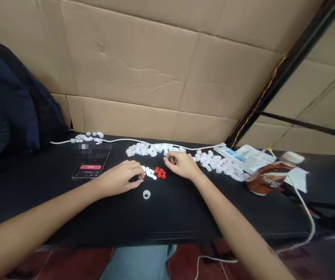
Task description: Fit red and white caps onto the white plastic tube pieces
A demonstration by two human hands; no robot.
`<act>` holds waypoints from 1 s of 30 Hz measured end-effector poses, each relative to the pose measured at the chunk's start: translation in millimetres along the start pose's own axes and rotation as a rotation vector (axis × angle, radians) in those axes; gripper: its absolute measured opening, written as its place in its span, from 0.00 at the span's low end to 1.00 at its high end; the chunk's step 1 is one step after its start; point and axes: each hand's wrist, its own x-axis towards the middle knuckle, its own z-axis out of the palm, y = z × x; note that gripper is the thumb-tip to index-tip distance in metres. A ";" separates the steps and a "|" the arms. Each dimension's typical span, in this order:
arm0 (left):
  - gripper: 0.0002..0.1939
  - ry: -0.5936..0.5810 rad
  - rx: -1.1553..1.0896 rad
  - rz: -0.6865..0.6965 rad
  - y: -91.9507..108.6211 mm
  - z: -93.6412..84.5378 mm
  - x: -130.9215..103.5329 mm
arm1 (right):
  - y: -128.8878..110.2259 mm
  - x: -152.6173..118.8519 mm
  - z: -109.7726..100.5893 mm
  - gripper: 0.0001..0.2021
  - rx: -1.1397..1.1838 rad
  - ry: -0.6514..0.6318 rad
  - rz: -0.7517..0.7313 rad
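My left hand [123, 179] rests low over the black table, thumb and fingertips drawn together beside a group of small white discs [149, 172]. Whatever is between those fingertips is too small to name. Touching the white discs on their right is a cluster of small red discs [160, 172]. My right hand [181, 164] is curled closed just right of the red discs, in front of a pile of translucent white plastic caps [144, 149]; its fingertips hide what they may hold. One white ring-shaped cap [146, 194] lies alone nearer the table's front edge.
More white caps [222, 165] are heaped at the right, by printed papers [255, 157] and a brown Nescafe container [269, 179]. A phone [91, 165] lies at the left, near another small cap pile [88, 137]. A white cable [123, 139] runs behind; a dark bag [12, 97] stands far left.
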 end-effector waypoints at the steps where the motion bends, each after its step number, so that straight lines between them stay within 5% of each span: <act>1: 0.05 -0.005 0.002 -0.009 -0.6 0.4 0.2 | 0.1 -0.3 -0.8 0.10 0.004 -0.001 -0.002; 15: 0.06 0.067 -0.085 0.064 9.5 -7.8 -0.9 | -5.1 -0.8 -3.9 0.09 0.003 -0.009 0.020; 30: 0.05 -0.026 -0.295 0.220 19.0 -17.1 -5.5 | -7.0 -0.9 -5.1 0.09 0.005 -0.002 0.029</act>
